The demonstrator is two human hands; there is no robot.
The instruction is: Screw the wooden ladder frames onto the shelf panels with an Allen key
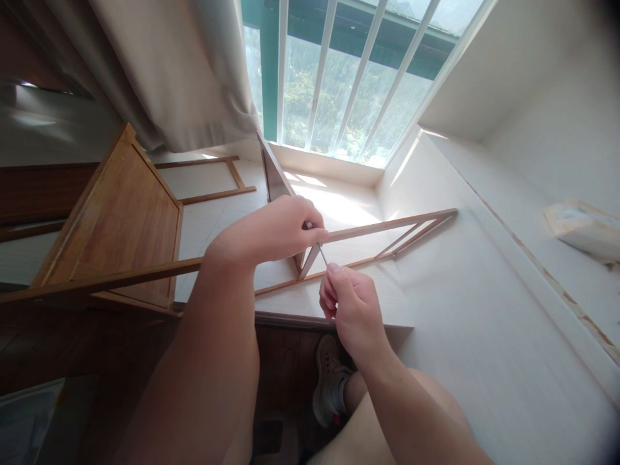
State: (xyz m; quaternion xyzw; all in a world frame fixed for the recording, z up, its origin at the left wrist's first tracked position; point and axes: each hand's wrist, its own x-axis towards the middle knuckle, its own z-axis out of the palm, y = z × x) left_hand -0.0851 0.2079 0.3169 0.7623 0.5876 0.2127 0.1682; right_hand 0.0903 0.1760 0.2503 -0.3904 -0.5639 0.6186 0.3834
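Note:
A wooden frame (382, 227) with slim rails lies on the white sill, its near end beneath my left hand. My left hand (290, 223) is closed over this end, thumb and forefinger together at the rail; the other fingers are partly hidden. In my right hand (353, 303), closed, is a thin metal rod (323, 254) that looks like a hex key. Its upper end meets the frame by my left thumb, and the exact contact is hidden. Behind my left hand a dark board (276, 171) stands on edge, touching or close to the frame.
A wooden panel (126, 226) with raised edges leans on the left, with a slim wooden frame (208, 197) behind it. The barred window (349, 84) is ahead, a curtain (194, 77) to its left. A pale packet (581, 226) sits far right. My shoe (324, 381) is below the sill.

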